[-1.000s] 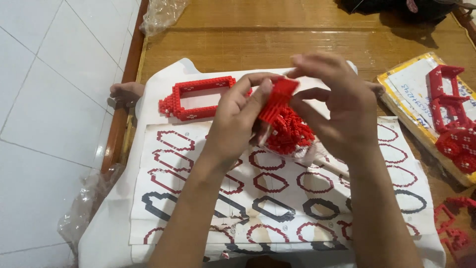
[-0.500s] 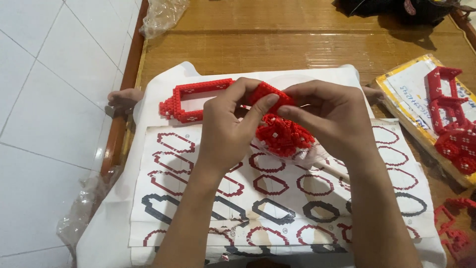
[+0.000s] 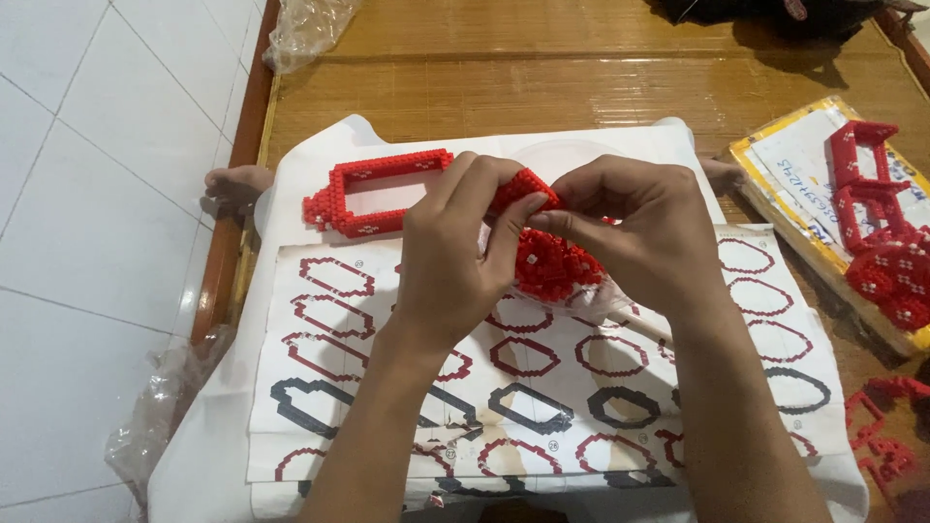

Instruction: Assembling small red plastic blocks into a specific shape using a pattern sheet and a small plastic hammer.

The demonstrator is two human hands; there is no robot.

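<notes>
Left hand (image 3: pixel 455 257) and right hand (image 3: pixel 630 232) meeting over pattern sheet's (image 3: pixel 542 387) far edge, fingers curling, both pinching red bead piece (image 3: pixel 547 257). Red bead frame (image 3: pixel 373 191) lying near sheet's far-left corner.

I count two hands at work, my left grip (image 3: pixel 455 257) and my right grip (image 3: pixel 630 237), sharing one red beaded piece (image 3: pixel 547 261) between them. One open red bead frame (image 3: pixel 373 192) lies toward the far left of the white cloth (image 3: pixel 320 155). One printed pattern sheet (image 3: pixel 542 387) covers the cloth's near side. One pile of finished red bead pieces (image 3: pixel 877 242) sits on one yellow packet (image 3: pixel 775 184) at the mat's right edge. Two clear plastic bags: far left corner (image 3: pixel 310 29), near left edge (image 3: pixel 160 407).
</notes>
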